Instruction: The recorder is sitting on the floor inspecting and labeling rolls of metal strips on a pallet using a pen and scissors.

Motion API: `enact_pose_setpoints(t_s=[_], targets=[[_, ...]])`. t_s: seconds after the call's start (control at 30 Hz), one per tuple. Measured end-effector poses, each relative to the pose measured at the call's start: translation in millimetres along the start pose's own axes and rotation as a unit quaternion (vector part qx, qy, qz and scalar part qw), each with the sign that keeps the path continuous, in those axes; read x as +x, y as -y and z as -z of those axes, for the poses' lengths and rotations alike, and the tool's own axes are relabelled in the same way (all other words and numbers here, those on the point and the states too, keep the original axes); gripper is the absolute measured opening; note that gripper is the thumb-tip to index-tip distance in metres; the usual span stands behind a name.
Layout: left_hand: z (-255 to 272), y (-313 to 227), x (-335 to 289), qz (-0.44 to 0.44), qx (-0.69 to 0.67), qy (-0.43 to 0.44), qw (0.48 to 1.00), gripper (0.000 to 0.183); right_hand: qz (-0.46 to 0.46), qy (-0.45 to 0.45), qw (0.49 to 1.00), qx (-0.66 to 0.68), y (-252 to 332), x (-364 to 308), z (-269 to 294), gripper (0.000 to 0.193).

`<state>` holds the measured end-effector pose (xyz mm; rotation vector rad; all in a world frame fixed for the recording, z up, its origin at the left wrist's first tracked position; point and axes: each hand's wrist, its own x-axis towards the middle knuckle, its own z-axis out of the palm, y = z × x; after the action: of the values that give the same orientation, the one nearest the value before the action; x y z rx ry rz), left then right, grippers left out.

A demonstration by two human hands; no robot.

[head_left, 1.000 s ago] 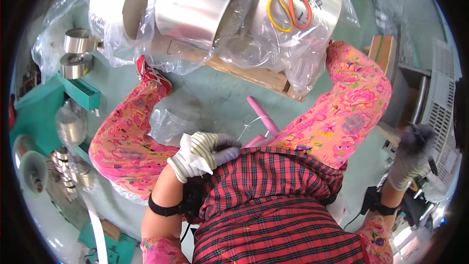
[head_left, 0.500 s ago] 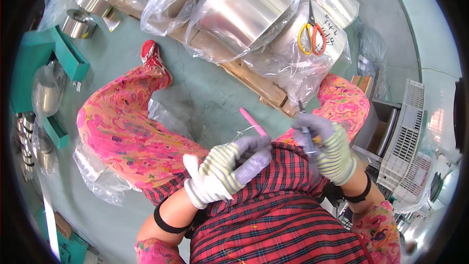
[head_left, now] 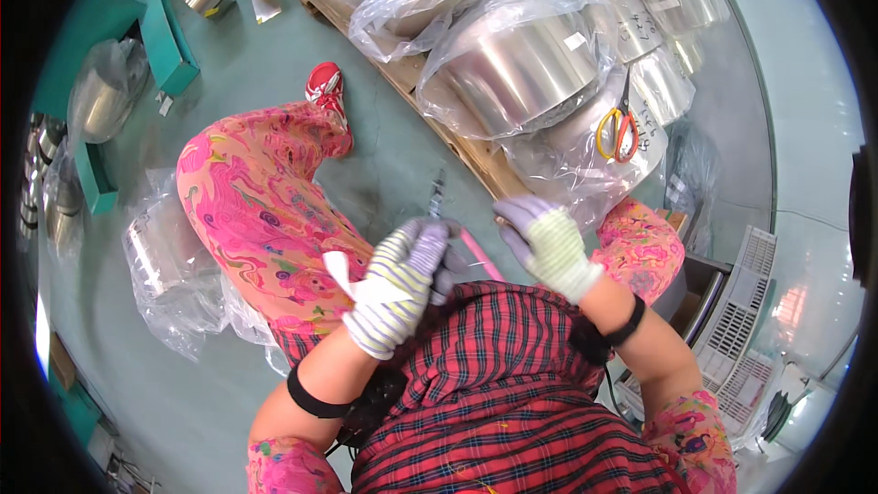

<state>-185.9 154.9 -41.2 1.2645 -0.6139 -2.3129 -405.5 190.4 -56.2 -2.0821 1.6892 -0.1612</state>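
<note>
Head view: left hand (head_left: 400, 282) clasps a slim tool (head_left: 437, 194) (right hand (head_left: 551, 247): grip, I can't tell).

Left glove (head_left: 398, 279) and right glove (head_left: 549, 247): yellowish stripes on white, lavender fingers. The tool (head_left: 437, 194) is grey and black, the rod (head_left: 482, 257) pink. Toward the brown pallet's (head_left: 477, 161) right edge, scissors (head_left: 626, 112) have yellow and orange-red loops, dark blades. Apron (head_left: 485, 325) red-and-black plaid; trousers (head_left: 261, 183) multicoloured florals on pink.

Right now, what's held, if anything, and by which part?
The left grip holds a slender dark tool by its near end; whether the right grip holds anything can't be told.
</note>
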Motion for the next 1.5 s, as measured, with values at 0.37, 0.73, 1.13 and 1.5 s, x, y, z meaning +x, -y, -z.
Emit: enact_pose_setpoints(t_s=[0.37,0.73,1.13,1.5], targets=[[42.5,-39.7,-3.8,-0.212,-0.132,-0.141,0.958,0.027,-0.171,0.118,0.911,-0.357,-167.2,34.1,-33.8,0.020],[48.8,-36.2,-8.5,-0.203,-0.141,-0.070,0.966,0.031,-0.159,0.049,0.959,-0.231,-182.2,-24.7,3.7,0.024],[-60.2,-9.0,14.1,-0.028,-0.206,0.126,0.970,0.038,-0.206,-0.035,0.727,0.654,-94.7,-82.0,50.0,0.033],[-82.6,6.1,19.9,-0.065,-0.130,0.144,0.979,0.040,-0.045,-0.141,0.898,0.414,28.8,-43.6,28.2,0.039]])
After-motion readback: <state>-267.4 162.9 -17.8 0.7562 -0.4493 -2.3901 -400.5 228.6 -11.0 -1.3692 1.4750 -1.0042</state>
